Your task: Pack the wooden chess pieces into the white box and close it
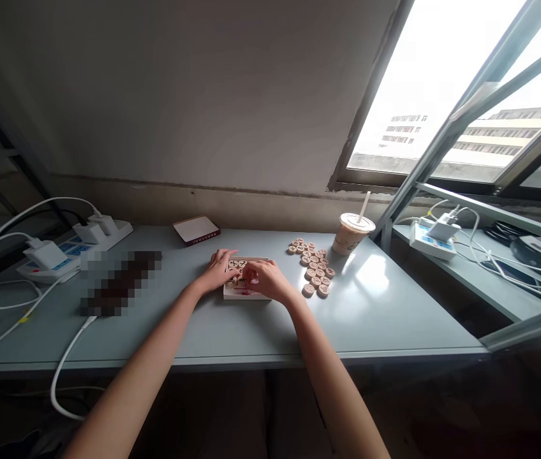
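Note:
A shallow white box [230,296] sits on the desk in front of me, with several round wooden Chinese chess pieces [233,264] lying inside it. My left hand [217,270] rests at the box's left side, its fingers stretched out and holding nothing. Over the right part of the box, my right hand [267,279] has its fingers curled together in a pinch. Whatever those fingertips may hold is hidden, and the hand covers much of the box's interior. To the right, several more chess pieces [316,272] lie loose in a scattered group.
A dark red box lid [198,231] lies near the wall. A lidded drink cup [351,234] with a straw stands behind the loose pieces. At left are a power strip [74,252] with chargers, white cables and a blurred dark object [124,284]. The desk's front edge [347,356] runs below.

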`<move>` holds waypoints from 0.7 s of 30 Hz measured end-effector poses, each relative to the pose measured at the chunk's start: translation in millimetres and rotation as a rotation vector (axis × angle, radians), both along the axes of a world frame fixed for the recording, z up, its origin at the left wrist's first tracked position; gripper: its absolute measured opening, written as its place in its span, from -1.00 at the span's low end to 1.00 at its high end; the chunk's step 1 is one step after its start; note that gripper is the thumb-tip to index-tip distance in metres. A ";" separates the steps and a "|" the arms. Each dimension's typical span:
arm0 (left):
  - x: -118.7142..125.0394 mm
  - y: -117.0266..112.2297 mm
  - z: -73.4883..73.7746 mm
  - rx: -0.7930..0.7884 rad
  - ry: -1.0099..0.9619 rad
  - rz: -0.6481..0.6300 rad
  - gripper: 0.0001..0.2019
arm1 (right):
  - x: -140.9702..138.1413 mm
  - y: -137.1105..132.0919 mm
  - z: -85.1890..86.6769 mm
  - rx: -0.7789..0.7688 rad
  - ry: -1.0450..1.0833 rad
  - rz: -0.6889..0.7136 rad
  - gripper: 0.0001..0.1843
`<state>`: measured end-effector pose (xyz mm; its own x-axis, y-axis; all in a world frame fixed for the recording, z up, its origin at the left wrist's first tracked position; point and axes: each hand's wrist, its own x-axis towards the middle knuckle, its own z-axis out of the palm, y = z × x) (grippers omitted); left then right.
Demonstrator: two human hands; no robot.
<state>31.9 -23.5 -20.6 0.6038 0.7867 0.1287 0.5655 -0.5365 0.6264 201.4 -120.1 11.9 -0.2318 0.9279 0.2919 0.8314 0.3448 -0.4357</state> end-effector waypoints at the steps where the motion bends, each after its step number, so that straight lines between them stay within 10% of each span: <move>1: 0.7 -0.2 -0.5 -0.001 -0.008 0.006 -0.44 | 1.7 -0.3 1.1 -0.007 0.001 0.007 -0.93; 10: 7.0 -0.4 -3.0 0.092 0.034 -0.071 -0.38 | 57.2 14.1 -21.4 0.078 -0.286 -0.715 -0.50; 21: 6.4 -3.1 3.9 0.068 0.035 -0.089 -0.42 | 55.8 3.9 -12.5 0.040 -0.350 -0.598 -0.76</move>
<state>38.4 -26.6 -16.7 0.6760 0.7199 0.1576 0.5343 -0.6260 0.5679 257.2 -116.2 -0.6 0.2295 0.9156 0.3303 0.9730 -0.2065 -0.1036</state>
